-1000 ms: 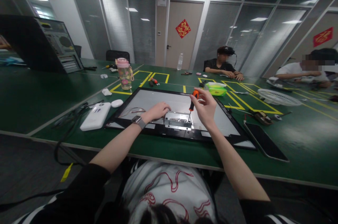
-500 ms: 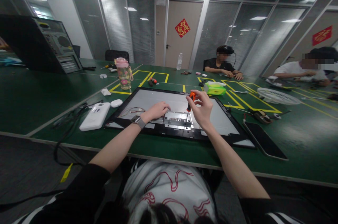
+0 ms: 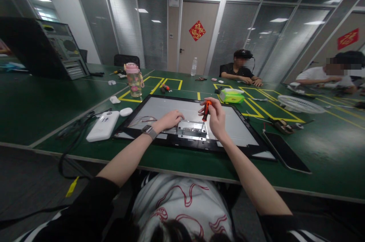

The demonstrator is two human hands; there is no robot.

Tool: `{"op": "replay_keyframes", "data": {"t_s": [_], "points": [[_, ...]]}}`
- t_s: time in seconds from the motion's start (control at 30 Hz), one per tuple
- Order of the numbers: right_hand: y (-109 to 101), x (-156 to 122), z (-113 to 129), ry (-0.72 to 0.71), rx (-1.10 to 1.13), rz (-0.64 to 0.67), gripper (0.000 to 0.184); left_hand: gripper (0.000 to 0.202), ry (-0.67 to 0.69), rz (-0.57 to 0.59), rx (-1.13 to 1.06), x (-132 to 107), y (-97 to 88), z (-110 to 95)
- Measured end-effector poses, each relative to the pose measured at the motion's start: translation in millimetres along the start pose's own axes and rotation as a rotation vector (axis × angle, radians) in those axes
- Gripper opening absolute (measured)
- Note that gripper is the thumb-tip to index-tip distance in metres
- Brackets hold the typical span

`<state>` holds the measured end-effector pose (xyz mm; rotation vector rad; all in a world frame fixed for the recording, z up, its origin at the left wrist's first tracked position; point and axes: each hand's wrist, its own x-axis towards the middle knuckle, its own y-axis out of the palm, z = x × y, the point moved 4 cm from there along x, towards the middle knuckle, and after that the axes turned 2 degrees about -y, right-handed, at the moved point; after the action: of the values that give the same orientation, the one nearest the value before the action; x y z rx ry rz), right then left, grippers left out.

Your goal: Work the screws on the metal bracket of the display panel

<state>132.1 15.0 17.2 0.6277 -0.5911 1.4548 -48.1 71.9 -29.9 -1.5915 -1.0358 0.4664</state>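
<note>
A flat monitor panel [image 3: 239, 129] with a black frame lies face down on the green table in front of me. A small metal bracket plate [image 3: 191, 129] sits on its near middle. My left hand [image 3: 170, 119], with a watch on the wrist, rests curled on the panel just left of the plate. My right hand [image 3: 215, 118] is closed round an orange-handled screwdriver [image 3: 205, 107], held nearly upright with its tip down at the plate's right end.
A white power bank [image 3: 103, 125] and a white mouse [image 3: 126, 111] lie to the left, with black cables. A pink-lidded bottle [image 3: 134, 79], a green tissue box [image 3: 232, 96], a black phone [image 3: 286, 153] and a white fan grille [image 3: 300, 104] surround the panel. Other people sit at the far side.
My right hand has come down and left, closing tighter round the screwdriver and setting it more upright over the plate. My left hand has stayed put.
</note>
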Motion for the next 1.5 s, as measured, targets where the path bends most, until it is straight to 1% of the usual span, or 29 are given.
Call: {"op": "replay_keyframes", "data": {"t_s": [0.07, 0.17, 0.23, 0.37, 0.47, 0.6, 0.67, 0.73, 0.83, 0.93, 1.17, 1.3, 1.4, 1.5], "points": [[-2, 4, -1, 0.045, 0.088, 0.015, 0.019, 0.036, -0.007, 0.006, 0.003, 0, -0.3, -1], [-8, 11, -5, 0.089, 0.150, 0.003, 0.014, 0.036, -0.005, 0.004, 0.008, -1, -1.1, -1], [-10, 13, -7, 0.129, 0.192, 0.024, 0.015, 0.036, 0.001, -0.001, 0.011, -1, -1.6, -2], [-7, 15, -9, 0.208, 0.330, 0.104, 0.025, 0.035, 0.012, -0.007, 0.009, -2, -1.9, -2], [-4, 15, -8, 0.227, 0.402, 0.124, 0.021, 0.035, 0.019, -0.009, 0.010, -1, -0.8, -1], [-6, 16, -8, 0.213, 0.378, 0.057, 0.021, 0.035, 0.011, 0.003, 0.022, 0, 1.5, 2], [-8, 17, -10, 0.224, 0.366, 0.011, 0.022, 0.036, 0.006, 0.008, 0.023, 1, 1.8, 2], [-10, 17, -11, 0.240, 0.380, -0.007, 0.023, 0.036, 0.002, 0.008, 0.020, 0, 1.5, 2], [-8, 16, -12, 0.247, 0.423, 0.032, 0.026, 0.036, -0.001, 0.006, 0.007, 0, 1.1, 1], [-6, 16, -10, 0.210, 0.432, 0.072, 0.022, 0.036, 0.006, 0.000, 0.005, 1, 1.6, 2], [-10, 17, -7, 0.194, 0.316, 0.056, 0.019, 0.035, 0.013, -0.006, 0.017, 1, 0.8, 1], [-8, 16, -3, 0.213, 0.300, 0.147, 0.027, 0.036, 0.007, -0.004, 0.016, -1, -1.0, -1], [-7, 15, -1, 0.186, 0.285, 0.200, 0.029, 0.036, 0.002, 0.000, 0.012, -1, -1.0, 0], [-6, 14, -2, 0.143, 0.240, 0.213, 0.031, 0.036, 0.004, 0.003, 0.015, -1, -0.5, 0]]}}
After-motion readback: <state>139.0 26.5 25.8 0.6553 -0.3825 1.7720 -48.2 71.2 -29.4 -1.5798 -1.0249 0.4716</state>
